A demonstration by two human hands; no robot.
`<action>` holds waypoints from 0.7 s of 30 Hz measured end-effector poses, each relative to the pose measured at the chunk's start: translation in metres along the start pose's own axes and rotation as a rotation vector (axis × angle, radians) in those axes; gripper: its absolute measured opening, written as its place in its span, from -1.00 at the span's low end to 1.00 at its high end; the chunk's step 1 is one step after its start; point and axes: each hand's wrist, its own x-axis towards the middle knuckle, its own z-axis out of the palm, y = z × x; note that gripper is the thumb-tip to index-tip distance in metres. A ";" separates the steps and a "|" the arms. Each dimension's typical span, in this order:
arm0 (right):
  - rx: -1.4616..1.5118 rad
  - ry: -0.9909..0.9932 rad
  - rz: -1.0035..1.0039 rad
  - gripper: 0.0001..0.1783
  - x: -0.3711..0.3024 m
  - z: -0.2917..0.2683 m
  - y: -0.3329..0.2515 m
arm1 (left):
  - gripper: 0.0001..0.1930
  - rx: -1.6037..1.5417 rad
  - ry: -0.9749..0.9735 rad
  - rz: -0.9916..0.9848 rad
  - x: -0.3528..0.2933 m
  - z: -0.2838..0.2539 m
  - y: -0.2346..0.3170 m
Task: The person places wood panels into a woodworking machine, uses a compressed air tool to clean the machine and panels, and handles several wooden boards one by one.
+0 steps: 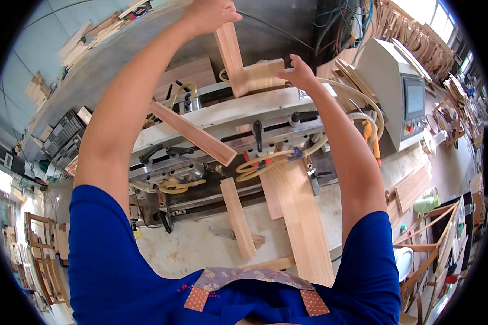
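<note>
We reach both arms out over the far side of a woodworking machine (222,116), a pale metal body with black clamp handles and yellowish hoses looping across its front. Our left hand (209,15) is clenched around the top end of a narrow wooden slat (231,58), which stands nearly upright, leaning slightly, with its lower end down at the far edge of the machine top. Just right of that slat a wider wooden board (264,76) lies on the far part of the machine, and our right hand (298,73) rests on its right end with fingers spread and bent; we cannot tell whether it grips the board or merely presses on it. The slat and the board touch or nearly touch where they meet. Nearer to us, a long slat (192,132) lies slantwise across the left of the machine, running from far left to near right. On the dusty bench (190,244) below it, a short wooden strip (237,216) lies near the middle, and a broad long plank (303,222) runs from the machine toward us on the right. Farther right stands a grey control cabinet (387,89) with a screen and coloured buttons, and beyond it stacks of wooden parts (417,38) fill the far right.
</note>
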 end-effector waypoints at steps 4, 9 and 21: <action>0.091 -0.249 -0.025 -0.32 0.019 0.038 0.001 | -0.71 0.229 0.150 0.324 -0.014 -0.034 -0.053; 0.098 -0.188 -0.192 -0.65 0.029 0.026 -0.004 | -0.72 0.327 0.187 0.152 -0.051 -0.089 -0.070; 0.453 0.479 -0.347 -0.66 -0.035 -0.191 -0.110 | -0.66 -0.798 0.339 -0.845 -0.149 -0.034 -0.056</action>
